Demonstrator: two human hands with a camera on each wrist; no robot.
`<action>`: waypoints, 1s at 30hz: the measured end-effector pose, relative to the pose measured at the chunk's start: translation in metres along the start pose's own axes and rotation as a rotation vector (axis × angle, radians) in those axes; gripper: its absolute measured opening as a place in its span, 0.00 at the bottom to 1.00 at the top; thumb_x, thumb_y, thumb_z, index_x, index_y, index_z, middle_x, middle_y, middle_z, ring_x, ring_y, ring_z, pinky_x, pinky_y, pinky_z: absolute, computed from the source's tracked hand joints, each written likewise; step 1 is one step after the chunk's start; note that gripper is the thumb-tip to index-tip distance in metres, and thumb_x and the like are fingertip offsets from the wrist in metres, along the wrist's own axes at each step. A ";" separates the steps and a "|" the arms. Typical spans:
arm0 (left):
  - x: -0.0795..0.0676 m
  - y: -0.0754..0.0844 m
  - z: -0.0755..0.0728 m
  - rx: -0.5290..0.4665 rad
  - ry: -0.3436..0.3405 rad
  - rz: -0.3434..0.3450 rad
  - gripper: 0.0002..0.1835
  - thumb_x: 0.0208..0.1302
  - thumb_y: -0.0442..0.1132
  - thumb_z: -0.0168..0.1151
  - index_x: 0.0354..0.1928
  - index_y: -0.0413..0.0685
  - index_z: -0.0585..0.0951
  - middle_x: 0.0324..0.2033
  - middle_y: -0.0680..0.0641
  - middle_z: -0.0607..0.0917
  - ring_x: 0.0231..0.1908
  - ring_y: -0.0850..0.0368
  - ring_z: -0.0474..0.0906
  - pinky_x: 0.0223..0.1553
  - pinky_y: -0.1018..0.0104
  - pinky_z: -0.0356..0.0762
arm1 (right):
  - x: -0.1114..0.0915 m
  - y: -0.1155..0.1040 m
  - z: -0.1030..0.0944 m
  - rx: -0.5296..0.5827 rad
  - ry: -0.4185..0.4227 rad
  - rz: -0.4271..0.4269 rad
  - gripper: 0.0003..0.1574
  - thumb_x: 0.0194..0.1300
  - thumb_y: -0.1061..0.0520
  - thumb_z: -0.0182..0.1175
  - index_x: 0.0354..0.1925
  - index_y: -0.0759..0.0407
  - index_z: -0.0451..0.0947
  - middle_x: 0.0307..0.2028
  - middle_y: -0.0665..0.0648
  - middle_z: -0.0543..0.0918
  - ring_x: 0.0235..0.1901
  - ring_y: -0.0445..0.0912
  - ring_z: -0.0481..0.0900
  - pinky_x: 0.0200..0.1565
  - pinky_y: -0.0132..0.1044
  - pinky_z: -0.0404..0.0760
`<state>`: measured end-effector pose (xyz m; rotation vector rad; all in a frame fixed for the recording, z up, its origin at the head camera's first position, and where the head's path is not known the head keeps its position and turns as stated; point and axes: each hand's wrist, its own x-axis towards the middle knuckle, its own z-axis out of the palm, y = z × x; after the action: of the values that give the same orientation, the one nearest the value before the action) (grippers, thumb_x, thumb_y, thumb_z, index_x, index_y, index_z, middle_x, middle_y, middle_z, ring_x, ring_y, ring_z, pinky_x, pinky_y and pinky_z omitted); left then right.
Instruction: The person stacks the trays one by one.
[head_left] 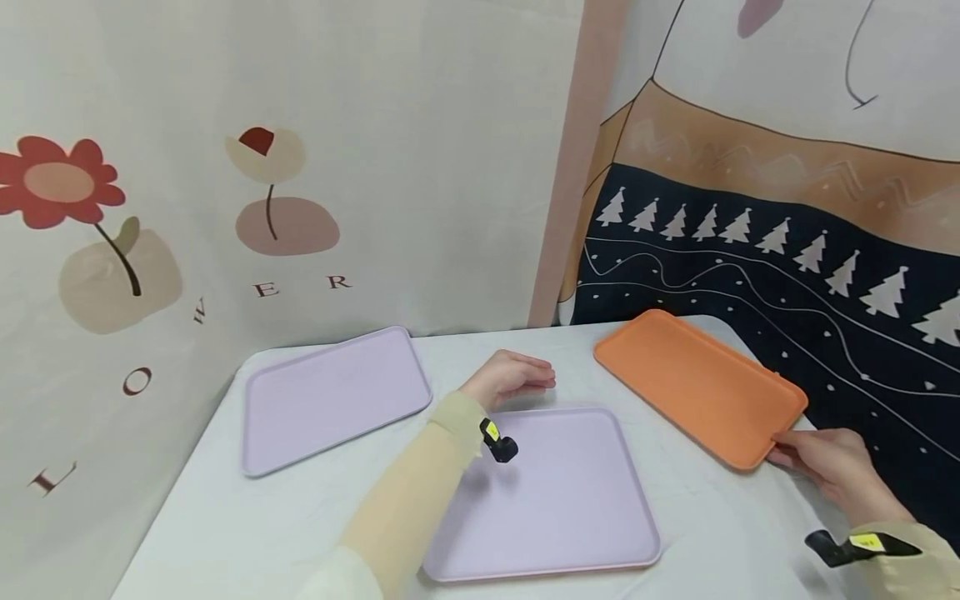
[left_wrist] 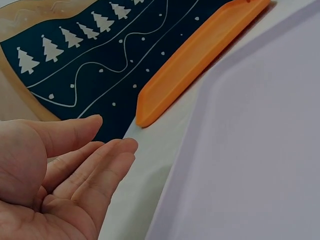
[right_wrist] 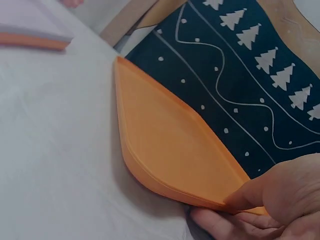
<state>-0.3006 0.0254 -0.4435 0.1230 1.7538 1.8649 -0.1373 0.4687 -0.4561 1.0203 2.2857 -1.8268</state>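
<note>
My right hand (head_left: 832,467) pinches the near right corner of an orange rectangular tray (head_left: 697,387), thumb on top and fingers beneath the rim. That corner is close up in the right wrist view, where the orange tray (right_wrist: 165,135) slants away from the hand. My left hand (head_left: 513,377) hovers by the far edge of a lavender tray (head_left: 555,500) in the middle of the table. Its fingers are loosely bent and hold nothing, as the left wrist view shows of the left hand (left_wrist: 75,175). An orange strip (right_wrist: 35,41) runs directly under the lavender tray's edge.
Another lavender tray (head_left: 333,400) lies at the table's far left, turned at an angle. A white cloth covers the table (head_left: 210,533). Behind it hangs a pale curtain (head_left: 420,167) with flower prints, and at the right a dark cloth (head_left: 750,267) with tree prints.
</note>
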 end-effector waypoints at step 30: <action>0.040 -0.010 0.048 -0.091 0.116 -0.010 0.13 0.68 0.25 0.70 0.51 0.24 0.85 0.51 0.30 0.87 0.51 0.43 0.88 0.53 0.60 0.88 | -0.016 -0.001 -0.012 0.113 -0.124 0.006 0.28 0.74 0.64 0.64 0.62 0.83 0.69 0.36 0.44 0.80 0.32 0.35 0.85 0.47 0.38 0.90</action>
<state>-0.3099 0.0860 -0.4593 -0.0296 1.7386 1.9754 -0.1213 0.4721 -0.4444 0.8991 2.1289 -1.9774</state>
